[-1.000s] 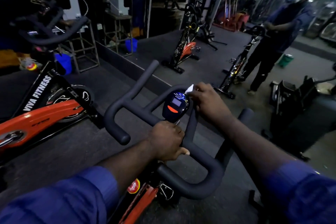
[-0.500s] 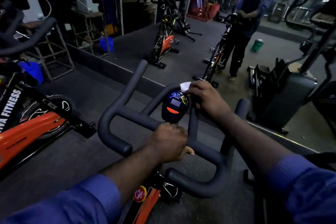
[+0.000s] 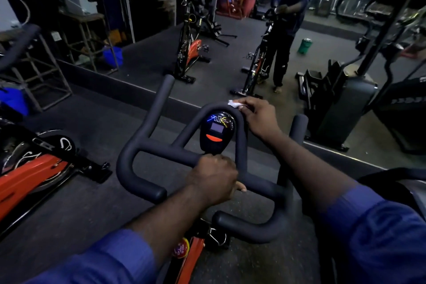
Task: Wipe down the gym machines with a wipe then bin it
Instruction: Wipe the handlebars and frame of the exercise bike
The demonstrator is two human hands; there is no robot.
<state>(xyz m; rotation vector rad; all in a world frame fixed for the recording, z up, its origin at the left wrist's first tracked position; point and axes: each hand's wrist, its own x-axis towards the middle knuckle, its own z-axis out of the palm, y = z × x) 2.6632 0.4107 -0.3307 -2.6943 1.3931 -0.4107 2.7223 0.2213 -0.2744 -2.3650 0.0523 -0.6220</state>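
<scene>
Left hand (image 3: 214, 180) grips black padded handlebar (image 3: 166, 153), 6 o'clock of oval black console (image 3: 216, 130); right hand (image 3: 259, 119) pinches crumpled white wipe (image 3: 234, 104) at 1 o'clock. Hazard: wipe moisture entering console

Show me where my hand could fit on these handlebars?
The long left bar is bare up to its tip, and so is the crossbar between its bend and the left hand. The near curved end is free too. Crowded: the loop round the display, where the right hand holds the wipe.
</scene>
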